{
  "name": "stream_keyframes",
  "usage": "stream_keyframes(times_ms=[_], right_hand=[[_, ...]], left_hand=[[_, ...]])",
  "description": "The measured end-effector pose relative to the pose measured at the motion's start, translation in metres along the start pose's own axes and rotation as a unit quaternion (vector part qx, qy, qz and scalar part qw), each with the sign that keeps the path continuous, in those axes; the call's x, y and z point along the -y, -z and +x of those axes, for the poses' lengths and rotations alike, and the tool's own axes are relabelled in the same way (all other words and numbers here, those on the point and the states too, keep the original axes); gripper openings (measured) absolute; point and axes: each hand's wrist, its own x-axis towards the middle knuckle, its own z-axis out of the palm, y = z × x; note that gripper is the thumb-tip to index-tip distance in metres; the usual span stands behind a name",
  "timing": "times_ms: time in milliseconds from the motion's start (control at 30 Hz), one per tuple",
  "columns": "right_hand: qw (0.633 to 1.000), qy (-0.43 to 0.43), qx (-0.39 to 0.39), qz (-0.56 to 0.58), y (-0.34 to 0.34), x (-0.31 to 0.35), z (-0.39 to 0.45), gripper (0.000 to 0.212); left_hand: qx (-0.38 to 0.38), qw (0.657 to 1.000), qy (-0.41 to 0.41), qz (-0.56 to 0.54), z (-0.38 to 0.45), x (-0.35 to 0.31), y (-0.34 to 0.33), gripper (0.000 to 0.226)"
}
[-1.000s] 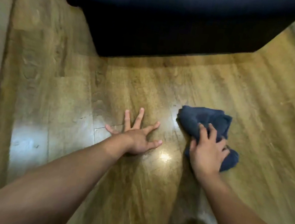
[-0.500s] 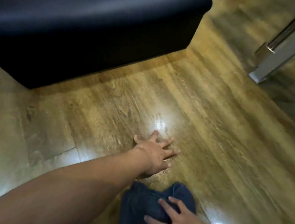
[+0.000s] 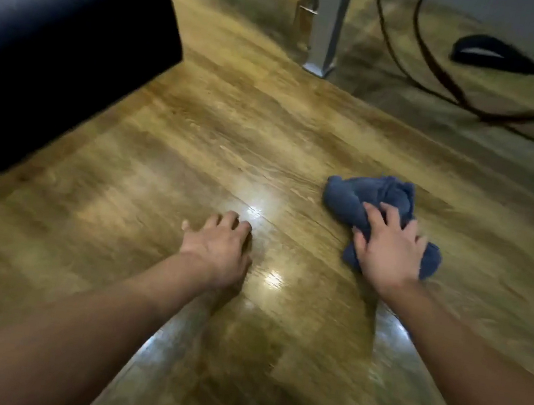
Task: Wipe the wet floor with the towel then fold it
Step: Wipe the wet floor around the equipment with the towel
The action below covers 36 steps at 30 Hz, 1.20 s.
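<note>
Two bare forearms reaching over glossy wood floor (image 3: 198,144) — left hand (image 3: 218,247) planted down, fingers loosely bent, holding nothing; right hand (image 3: 387,250) pressing spread fingers onto bunched blue towel (image 3: 367,196). Beyond: dark ottoman (image 3: 61,19), metal leg (image 3: 327,22), trailing cables (image 3: 427,50).

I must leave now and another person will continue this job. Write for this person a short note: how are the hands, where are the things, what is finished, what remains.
Left hand: bare, resting on the wooden floor with fingers a little bent, holding nothing; it props the body.
Right hand: pressing down on the blue towel, fingers spread over it.
Towel: bunched in a heap on the floor, right of the left hand, apart from the dark sofa and the metal leg.
Done: wiping is under way.
Left: the floor near the hands shines, perhaps wet; finish wiping, then fold the towel, which is not folded yet.
</note>
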Motion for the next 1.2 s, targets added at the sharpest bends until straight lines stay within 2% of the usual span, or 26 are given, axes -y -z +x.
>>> stream_keyframes(times_ms=[33,100,167,200,300,367,400,433,500,600,667,733,833,900,1000,1100,1200], right_hand=[[1.0,-0.018,0.0,0.0,0.001,0.003,-0.011,0.054],[1.0,0.007,0.007,-0.022,-0.003,0.006,-0.052,0.056],[0.994,0.103,0.03,-0.024,-0.011,0.005,-0.111,0.064],[0.985,0.163,0.049,-0.014,-0.015,0.003,-0.14,0.067],[0.937,0.335,0.096,-0.033,-0.027,-0.034,-0.209,0.06],[0.914,0.392,0.1,-0.037,-0.03,-0.066,-0.225,0.052],[0.915,0.389,0.1,-0.037,-0.03,-0.084,-0.228,0.053],[0.925,0.366,0.096,-0.04,-0.028,-0.103,-0.225,0.056],[0.961,0.262,0.081,-0.042,-0.021,-0.147,-0.21,0.061],[1.0,0.002,0.021,-0.02,-0.01,-0.226,-0.185,0.06],[0.982,-0.187,-0.01,0.007,-0.003,-0.272,-0.175,0.056],[0.948,-0.315,-0.018,0.034,0.003,-0.295,-0.168,0.054],[0.93,-0.365,0.002,0.026,0.003,-0.275,-0.174,0.054],[0.941,-0.337,0.015,0.015,-0.002,-0.238,-0.201,0.055],[0.978,-0.203,0.04,0.025,-0.017,-0.176,-0.269,0.063],[0.996,-0.024,0.075,0.038,-0.034,-0.143,-0.338,0.061],[0.992,0.101,0.068,0.017,-0.045,-0.167,-0.382,0.055]], left_hand=[[-0.045,0.998,-0.031,-0.031,0.004,-0.009,0.001,0.047],[-0.113,0.979,-0.082,-0.151,0.018,-0.039,0.006,0.04],[-0.135,0.95,-0.096,-0.265,0.031,-0.075,0.011,0.035],[-0.135,0.943,-0.095,-0.288,0.036,-0.09,0.012,0.034],[-0.09,0.955,-0.139,-0.247,0.041,-0.142,0.003,0.034],[-0.057,0.959,-0.185,-0.207,0.035,-0.172,-0.01,0.035],[-0.047,0.96,-0.204,-0.187,0.03,-0.188,-0.017,0.036],[-0.045,0.96,-0.219,-0.167,0.025,-0.201,-0.022,0.036],[-0.061,0.958,-0.254,-0.118,0.018,-0.222,-0.03,0.039],[-0.079,0.933,-0.348,-0.04,0.009,-0.241,-0.038,0.05],[-0.063,0.917,-0.394,-0.003,0.001,-0.254,-0.042,0.054],[-0.044,0.913,-0.406,0.024,-0.005,-0.267,-0.045,0.056],[-0.038,0.921,-0.388,-0.001,-0.01,-0.286,-0.047,0.057],[-0.055,0.918,-0.392,-0.038,-0.015,-0.299,-0.046,0.056],[-0.078,0.895,-0.435,-0.061,-0.025,-0.327,-0.047,0.055],[-0.037,0.875,-0.483,0.013,-0.036,-0.354,-0.062,0.054],[0.008,0.833,-0.547,0.087,-0.058,-0.378,-0.087,0.055]])
